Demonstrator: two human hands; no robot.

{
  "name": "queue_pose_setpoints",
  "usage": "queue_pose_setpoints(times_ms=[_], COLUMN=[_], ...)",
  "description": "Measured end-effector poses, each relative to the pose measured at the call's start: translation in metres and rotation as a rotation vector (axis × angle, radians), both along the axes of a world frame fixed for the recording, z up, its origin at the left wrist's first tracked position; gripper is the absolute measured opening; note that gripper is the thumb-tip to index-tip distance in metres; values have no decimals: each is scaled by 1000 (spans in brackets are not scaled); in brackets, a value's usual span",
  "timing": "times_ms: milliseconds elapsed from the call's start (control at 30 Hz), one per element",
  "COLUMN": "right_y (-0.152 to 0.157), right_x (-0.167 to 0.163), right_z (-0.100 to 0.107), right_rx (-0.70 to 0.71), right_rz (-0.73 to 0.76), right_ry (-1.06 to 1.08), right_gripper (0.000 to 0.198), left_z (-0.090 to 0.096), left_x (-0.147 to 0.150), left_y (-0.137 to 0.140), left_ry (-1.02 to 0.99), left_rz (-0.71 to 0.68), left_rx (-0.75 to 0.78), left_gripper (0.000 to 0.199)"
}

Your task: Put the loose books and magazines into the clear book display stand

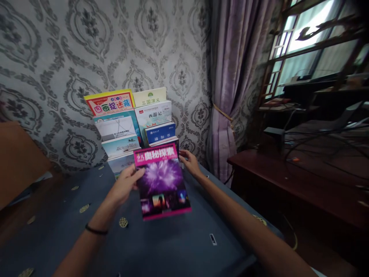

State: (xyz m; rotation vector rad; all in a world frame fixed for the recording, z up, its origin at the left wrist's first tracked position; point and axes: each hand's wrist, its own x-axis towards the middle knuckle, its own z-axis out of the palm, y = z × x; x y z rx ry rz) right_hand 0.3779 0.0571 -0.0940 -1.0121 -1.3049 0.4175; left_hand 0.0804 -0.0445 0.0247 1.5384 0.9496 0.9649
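Observation:
A book (164, 192) with a purple starburst cover and pink borders is tilted in front of the stacked books, above the table. My left hand (127, 182) grips its left edge, thumb on the cover and the other fingers behind. My right hand (190, 163) is just past the book's upper right corner, beside a dark book at the bottom of the right column. Its fingers are bent and slightly apart; whether they touch the dark book, I cannot tell. Behind stand tiered books in two columns, including a yellow-edged red one (111, 104), a pale one (154, 115) and a blue one (161, 134).
A blue-grey cloth (161, 246) with small printed shapes covers the table. Patterned wallpaper (95, 50) rises behind it, and a tied purple curtain (227, 77) hangs at the right. A cardboard box (17, 161) is at the left. A dark red desk (288, 177) with cables stands at the right.

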Motion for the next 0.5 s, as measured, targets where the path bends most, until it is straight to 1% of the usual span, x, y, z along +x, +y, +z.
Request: queue_pose_setpoints(times_ms=[100, 167, 233, 300, 367, 500], right_y=[0, 0, 0, 0, -1, -7], right_x=[0, -2, -5, -9, -14, -28], right_z=[1, 6, 15, 29, 46, 75], right_rx=[1, 12, 58, 145, 227, 291], right_rz=[-21, -50, -117, -205, -278, -376], right_ry=[-13, -27, -93, -233, -404, -689], right_gripper=[41, 47, 54, 57, 55, 52], left_z=[-39, -59, -76, -89, -101, -118], left_x=[-26, -41, -53, -63, -71, -78], left_y=[-15, -23, -29, -32, -32, -30], left_ry=[53, 113, 148, 147, 129, 55], left_rz=[-62, -102, -113, -100, -93, -68], left_rx=[-217, -324, -407, -461, -500, -497], left_gripper=[62, 67, 71, 72, 73, 72])
